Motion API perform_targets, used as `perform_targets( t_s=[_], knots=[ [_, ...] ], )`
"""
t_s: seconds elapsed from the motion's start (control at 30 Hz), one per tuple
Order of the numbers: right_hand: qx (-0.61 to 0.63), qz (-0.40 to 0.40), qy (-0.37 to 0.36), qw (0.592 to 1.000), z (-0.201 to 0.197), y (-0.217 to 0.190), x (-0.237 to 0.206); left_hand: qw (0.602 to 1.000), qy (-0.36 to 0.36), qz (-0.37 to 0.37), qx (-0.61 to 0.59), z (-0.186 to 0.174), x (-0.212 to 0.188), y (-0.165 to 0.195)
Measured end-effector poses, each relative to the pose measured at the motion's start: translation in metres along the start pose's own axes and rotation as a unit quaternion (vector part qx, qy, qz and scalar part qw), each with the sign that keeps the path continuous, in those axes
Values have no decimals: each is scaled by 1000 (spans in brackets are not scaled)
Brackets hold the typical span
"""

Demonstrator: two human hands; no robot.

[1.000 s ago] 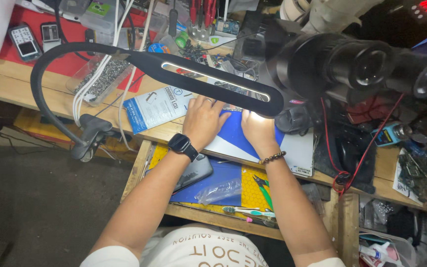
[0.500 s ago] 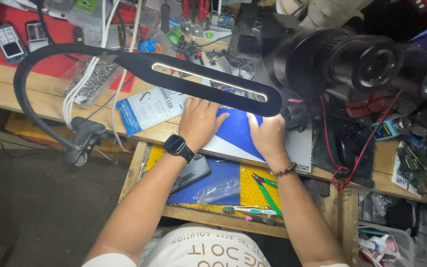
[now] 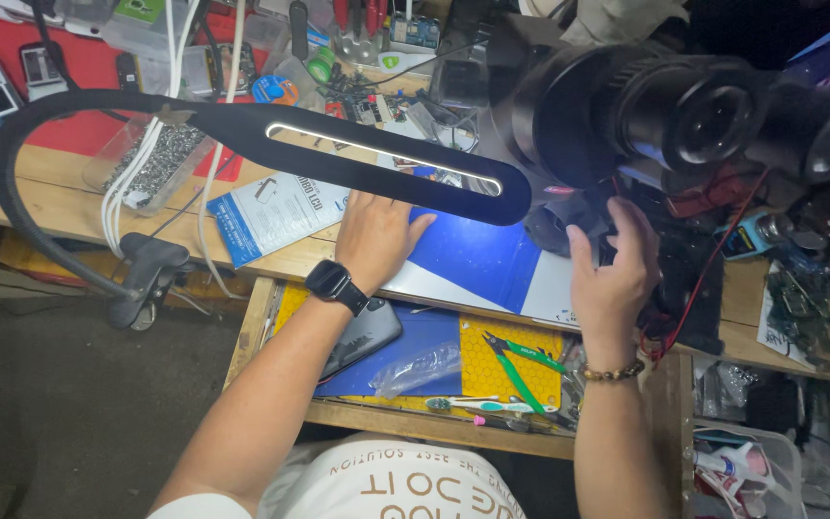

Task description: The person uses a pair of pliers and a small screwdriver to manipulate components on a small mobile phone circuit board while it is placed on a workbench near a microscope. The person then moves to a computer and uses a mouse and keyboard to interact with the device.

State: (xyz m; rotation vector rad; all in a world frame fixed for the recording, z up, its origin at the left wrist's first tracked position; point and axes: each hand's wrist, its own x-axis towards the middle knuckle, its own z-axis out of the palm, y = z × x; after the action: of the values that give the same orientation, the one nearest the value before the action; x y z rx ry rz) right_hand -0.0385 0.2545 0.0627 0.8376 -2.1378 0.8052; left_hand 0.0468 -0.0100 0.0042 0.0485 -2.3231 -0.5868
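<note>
on the bench under the black gooseneck lamp (image 3: 377,159), my left hand (image 3: 374,235) lies flat, fingers spread, palm down on the blue-screened flat device (image 3: 477,259), which rests on the bench edge above the open drawer (image 3: 434,360). it grips nothing; it only pins the device in place. my right hand (image 3: 612,274) is up at the base of the microscope (image 3: 684,115), fingers curled loosely round the dark body below the eyepieces; whether they close on a knob or merely rest there i cannot tell, the spot is too dark.

notes for doing this well, as i judge it: keep the left palm's pressure even and light, so the device does not slide toward the drawer. move the right hand slowly, since red wires (image 3: 713,279) hang just beside it and could snag. keep the wrist clear of the lamp head, which hangs directly over the left fingers.

nearby: green-handled cutters (image 3: 516,360) and a toothbrush (image 3: 468,406) in the drawer, a dark phone (image 3: 362,336) beside my left wrist, and a blue-and-white packet (image 3: 276,216) left of the device.
</note>
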Motion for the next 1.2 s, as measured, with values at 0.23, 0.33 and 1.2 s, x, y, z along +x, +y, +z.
perform_targets(
  t_s=[0.23, 0.33, 1.2],
  knots=[
    [-34, -39, -20, 998, -3, -2, 1, 1000, -4, -4, -11, -6, 6, 2],
    [-4, -70, -9, 997, 2, -26, -9, 1000, -11, -9, -26, -9, 8, 0],
    [192, 33, -106, 975, 65, -51, -29, 974, -83, -70, -197, -19, -16, 15]
  ],
)
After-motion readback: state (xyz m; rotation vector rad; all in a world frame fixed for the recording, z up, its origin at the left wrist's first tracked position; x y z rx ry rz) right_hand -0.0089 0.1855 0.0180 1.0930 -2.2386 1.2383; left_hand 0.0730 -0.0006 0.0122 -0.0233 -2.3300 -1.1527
